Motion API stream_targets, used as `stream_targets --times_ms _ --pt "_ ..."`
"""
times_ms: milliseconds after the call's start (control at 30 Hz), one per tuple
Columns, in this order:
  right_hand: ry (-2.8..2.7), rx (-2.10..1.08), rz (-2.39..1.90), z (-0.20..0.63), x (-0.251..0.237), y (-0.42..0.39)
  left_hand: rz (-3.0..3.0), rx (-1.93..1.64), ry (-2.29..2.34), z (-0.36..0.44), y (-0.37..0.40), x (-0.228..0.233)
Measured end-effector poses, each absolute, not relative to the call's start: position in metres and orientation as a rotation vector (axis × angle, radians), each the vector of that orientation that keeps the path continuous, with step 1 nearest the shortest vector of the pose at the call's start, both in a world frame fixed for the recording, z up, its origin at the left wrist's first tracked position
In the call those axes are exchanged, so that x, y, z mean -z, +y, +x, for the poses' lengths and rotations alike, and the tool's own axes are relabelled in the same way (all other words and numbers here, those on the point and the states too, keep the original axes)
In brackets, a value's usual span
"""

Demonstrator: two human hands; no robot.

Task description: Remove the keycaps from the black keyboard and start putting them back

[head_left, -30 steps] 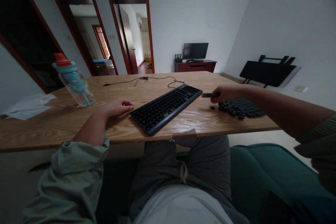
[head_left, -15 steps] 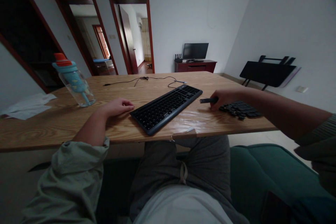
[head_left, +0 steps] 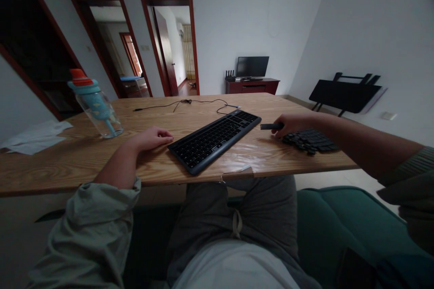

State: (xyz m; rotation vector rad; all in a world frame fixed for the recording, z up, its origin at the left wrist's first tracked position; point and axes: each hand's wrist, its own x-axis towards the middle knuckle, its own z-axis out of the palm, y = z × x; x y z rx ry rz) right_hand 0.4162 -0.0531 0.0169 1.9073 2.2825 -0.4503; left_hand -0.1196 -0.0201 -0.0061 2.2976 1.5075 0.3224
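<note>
Right hand [head_left: 292, 123] in a pinching grip on a small dark bar-shaped tool [head_left: 269, 126], held just above the wooden surface [head_left: 81, 156] between the black keyboard [head_left: 214, 139] and a heap of loose dark keycaps [head_left: 309, 140]. Left hand [head_left: 153, 137] loosely curled, empty, resting on the surface just beside the keyboard's near-left end. Farther left, a clear water bottle [head_left: 96, 104] with a blue lid.

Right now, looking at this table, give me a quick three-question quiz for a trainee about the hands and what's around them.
1. True or false: the right hand holds a small dark bar-shaped piece beside the far end of the keyboard.
2. What lies heaped on the table under the right forearm?
A. coins
B. loose black keycaps
C. pens
3. Fill in: the left hand rests on the table near the keyboard's ____ end, holding nothing.

Key: 1 true. 2 B. 3 near.
</note>
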Motion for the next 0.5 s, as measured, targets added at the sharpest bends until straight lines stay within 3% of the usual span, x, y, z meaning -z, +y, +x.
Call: stream_targets --times_ms 133,500 --pt "2.292 0.637 1.871 0.412 -0.012 -0.053 2.308 -0.318 1.500 -0.119 -0.021 0.006" --pt "2.305 0.531 1.838 0.393 -0.011 -0.059 2.289 -0.348 1.478 -0.120 -0.021 0.005"
